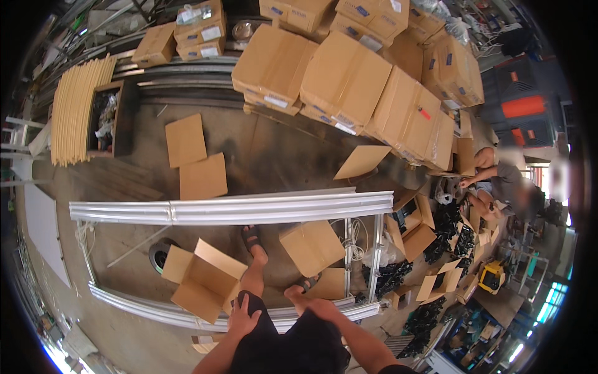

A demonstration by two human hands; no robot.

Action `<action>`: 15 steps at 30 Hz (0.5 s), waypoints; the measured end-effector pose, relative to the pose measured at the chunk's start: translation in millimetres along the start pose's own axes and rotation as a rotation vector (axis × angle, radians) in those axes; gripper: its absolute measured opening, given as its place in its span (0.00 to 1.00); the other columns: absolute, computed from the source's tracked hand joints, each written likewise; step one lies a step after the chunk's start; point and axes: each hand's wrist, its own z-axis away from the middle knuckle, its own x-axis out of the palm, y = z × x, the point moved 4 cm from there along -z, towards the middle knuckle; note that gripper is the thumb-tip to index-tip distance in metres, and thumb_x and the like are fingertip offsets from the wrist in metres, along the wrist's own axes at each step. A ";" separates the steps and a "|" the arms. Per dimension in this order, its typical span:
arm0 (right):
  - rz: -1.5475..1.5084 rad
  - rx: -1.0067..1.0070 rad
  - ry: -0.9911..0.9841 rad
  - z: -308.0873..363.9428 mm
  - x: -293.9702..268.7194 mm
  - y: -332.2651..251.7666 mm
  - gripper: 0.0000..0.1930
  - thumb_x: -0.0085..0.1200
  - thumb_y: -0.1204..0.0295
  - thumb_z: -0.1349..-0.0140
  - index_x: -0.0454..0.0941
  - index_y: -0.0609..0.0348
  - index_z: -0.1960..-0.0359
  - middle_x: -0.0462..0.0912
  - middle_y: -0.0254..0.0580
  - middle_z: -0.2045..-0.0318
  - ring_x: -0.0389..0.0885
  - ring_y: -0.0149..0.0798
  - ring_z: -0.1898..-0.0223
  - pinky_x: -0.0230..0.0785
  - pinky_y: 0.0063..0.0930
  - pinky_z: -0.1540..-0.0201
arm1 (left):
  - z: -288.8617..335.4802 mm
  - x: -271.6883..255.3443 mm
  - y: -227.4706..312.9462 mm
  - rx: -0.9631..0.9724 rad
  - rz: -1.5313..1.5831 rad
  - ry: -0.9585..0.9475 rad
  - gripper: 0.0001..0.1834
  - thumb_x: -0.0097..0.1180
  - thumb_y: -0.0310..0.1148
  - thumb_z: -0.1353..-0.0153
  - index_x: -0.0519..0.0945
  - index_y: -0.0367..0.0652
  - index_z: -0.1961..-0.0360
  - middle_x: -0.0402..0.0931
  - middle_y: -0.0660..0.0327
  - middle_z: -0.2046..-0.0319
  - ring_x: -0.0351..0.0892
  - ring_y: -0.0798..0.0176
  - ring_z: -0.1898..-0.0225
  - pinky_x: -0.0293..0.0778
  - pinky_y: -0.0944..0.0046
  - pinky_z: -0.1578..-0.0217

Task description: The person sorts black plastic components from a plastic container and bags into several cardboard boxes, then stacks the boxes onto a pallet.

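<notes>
My left hand [243,319] rests on my left knee with its fingers spread and nothing in it. My right hand [325,310] lies over my right knee, also holding nothing, its fingers partly hard to tell from the leg. Nearest the left hand stands an open cardboard box [208,280], flaps up. A closed cardboard box [311,247] is in front of my right foot. Beyond my feet a long silver metal rail [230,209] runs across, and a second metal rail [146,305] passes close to my knees.
Stacked cartons [346,81] fill the far side. Flat cardboard pieces [202,174] lie on the floor. At the left are pale yellow sticks [81,112] beside a dark crate [112,118]. A person [498,184] crouches at the right, near open boxes and piles of black parts [445,230].
</notes>
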 end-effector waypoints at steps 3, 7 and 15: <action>-0.241 0.608 0.421 69.5 -40.1 65.9 0.26 0.52 0.46 0.30 0.86 0.57 0.53 0.87 0.59 0.58 0.86 0.60 0.52 0.76 0.51 0.48 | -15.4 -43.7 13.6 0.068 -0.067 -0.059 0.47 0.56 0.60 0.34 0.55 0.52 0.21 0.47 0.38 0.23 0.57 0.32 0.26 0.64 0.41 0.31; -0.213 0.766 0.635 124.9 -94.8 73.6 0.25 0.53 0.48 0.34 0.87 0.60 0.62 0.87 0.58 0.67 0.86 0.60 0.55 0.75 0.51 0.51 | -23.5 -97.3 -2.3 0.135 0.057 -0.137 0.43 0.54 0.59 0.33 0.60 0.49 0.23 0.51 0.38 0.23 0.60 0.36 0.26 0.63 0.44 0.30; -0.427 0.456 0.922 75.4 -186.9 37.6 0.20 0.46 0.57 0.26 0.83 0.61 0.56 0.84 0.64 0.57 0.82 0.68 0.51 0.74 0.56 0.51 | -57.5 -143.4 -66.5 0.038 0.289 -0.150 0.37 0.55 0.55 0.31 0.73 0.38 0.31 0.78 0.40 0.39 0.76 0.41 0.35 0.70 0.51 0.34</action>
